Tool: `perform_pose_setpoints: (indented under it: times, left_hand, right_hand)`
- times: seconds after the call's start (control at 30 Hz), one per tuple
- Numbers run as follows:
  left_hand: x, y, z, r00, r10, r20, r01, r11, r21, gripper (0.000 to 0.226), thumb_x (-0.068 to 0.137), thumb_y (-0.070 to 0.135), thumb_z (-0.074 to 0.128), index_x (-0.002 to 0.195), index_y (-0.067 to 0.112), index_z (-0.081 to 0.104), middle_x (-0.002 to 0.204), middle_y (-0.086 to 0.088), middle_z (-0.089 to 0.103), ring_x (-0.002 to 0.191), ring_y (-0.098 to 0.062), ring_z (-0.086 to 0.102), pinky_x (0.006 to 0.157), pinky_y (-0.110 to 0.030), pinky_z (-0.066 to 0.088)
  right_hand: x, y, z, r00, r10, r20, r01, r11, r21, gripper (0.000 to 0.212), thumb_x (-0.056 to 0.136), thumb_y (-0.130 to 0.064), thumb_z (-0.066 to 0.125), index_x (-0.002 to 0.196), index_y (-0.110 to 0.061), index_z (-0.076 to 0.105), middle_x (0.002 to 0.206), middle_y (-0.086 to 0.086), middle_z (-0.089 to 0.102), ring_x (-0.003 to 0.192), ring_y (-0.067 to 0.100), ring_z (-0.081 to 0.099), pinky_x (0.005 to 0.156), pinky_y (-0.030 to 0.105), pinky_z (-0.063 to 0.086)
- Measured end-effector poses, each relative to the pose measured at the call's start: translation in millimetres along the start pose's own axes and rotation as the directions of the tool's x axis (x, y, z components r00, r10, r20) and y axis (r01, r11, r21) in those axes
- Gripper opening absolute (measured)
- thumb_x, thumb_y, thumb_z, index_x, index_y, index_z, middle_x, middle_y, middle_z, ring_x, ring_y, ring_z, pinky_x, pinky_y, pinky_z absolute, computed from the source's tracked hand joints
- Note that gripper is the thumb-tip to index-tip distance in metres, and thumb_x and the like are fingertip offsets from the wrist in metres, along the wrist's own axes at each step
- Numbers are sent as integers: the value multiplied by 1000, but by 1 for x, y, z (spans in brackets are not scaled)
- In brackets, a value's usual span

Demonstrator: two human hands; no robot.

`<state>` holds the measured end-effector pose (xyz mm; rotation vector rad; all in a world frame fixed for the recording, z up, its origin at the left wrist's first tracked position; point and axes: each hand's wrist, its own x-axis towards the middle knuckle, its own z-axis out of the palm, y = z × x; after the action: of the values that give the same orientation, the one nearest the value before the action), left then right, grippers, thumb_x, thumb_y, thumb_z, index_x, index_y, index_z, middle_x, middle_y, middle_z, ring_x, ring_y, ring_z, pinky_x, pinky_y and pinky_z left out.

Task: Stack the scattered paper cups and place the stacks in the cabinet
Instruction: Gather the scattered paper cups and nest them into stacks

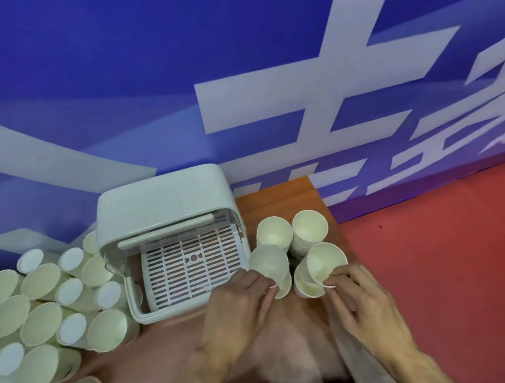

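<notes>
Trouble would be crumpling: my left grip (238, 301) pinches the left cup (269, 264), my right grip (359, 300) pinches the right cup (326, 262) by its rim. The open cabinet (167, 204) sits left of my left grip. A tilted cup could topple the stacks (310, 230) just beyond.

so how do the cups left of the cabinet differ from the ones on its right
The left heap lies mostly on its sides, loose and unstacked; the right group sits mouth up, some nested. The left heap holds far more cups than the right group. No hand touches the left heap; the left hand and right hand each hold a cup of the right group. Both are pale paper cups beside the cabinet.
</notes>
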<state>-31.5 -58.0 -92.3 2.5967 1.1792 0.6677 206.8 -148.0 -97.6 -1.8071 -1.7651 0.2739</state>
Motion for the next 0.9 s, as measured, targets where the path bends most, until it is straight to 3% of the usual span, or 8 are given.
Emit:
perform_pose_setpoints:
  times: [0.2, 0.33, 0.43, 0.53, 0.77, 0.9]
  left_hand:
    - [2, -1, 27, 996, -24, 80, 27, 999, -37, 18, 95, 36, 54, 86, 29, 68, 84, 13, 63, 77, -10, 59, 59, -25, 47]
    - [2, -2, 39, 989, -76, 127, 80, 996, -28, 10, 90, 35, 61, 83, 29, 66, 81, 12, 62, 75, -10, 58, 58, -26, 46]
    - [1, -3, 45, 984, -86, 155, 91, 996, -25, 10, 87, 39, 64, 85, 30, 67, 82, 13, 63, 74, -9, 60, 57, -25, 47]
    - [-1, -5, 51, 983, -71, 170, 70, 998, 10, 22, 89, 48, 54, 84, 32, 68, 81, 15, 63, 73, -7, 60, 56, -26, 50]
    - [-7, -17, 73, 985, -82, 153, 79, 997, 24, 29, 82, 52, 49, 69, 33, 67, 73, 16, 59, 62, -7, 61, 46, -22, 45]
    - [-1, -10, 62, 992, -94, 87, 90, 995, 41, 31, 82, 57, 49, 83, 35, 71, 81, 19, 64, 65, -7, 63, 47, -22, 46]
  right_hand:
    - [-4, 21, 15, 994, 34, 101, -30, 999, -44, 7, 94, -25, 63, 98, -29, 68, 105, -17, 57, 98, 10, 58, 80, 22, 47]
    - [-4, 25, 20, 990, 24, 141, -16, 998, -63, 9, 93, -21, 66, 98, -28, 67, 105, -18, 57, 95, 12, 58, 79, 25, 48]
    - [-4, 26, 23, 984, 12, 179, 7, 994, -107, 12, 94, -34, 60, 104, -31, 65, 110, -21, 57, 100, 11, 59, 77, 28, 52]
    - [-7, 27, 28, 979, 32, 203, -3, 990, -144, 23, 94, -49, 58, 113, -36, 65, 118, -24, 57, 108, 2, 57, 72, 24, 55]
    - [-7, 36, 41, 980, 19, 196, 24, 976, -215, 5, 88, -40, 64, 92, -36, 65, 104, -25, 54, 87, 0, 50, 57, 24, 50]
    - [-3, 30, 34, 981, 3, 193, 41, 973, -227, 5, 91, -38, 62, 90, -34, 64, 103, -24, 56, 89, 2, 54, 60, 25, 50]
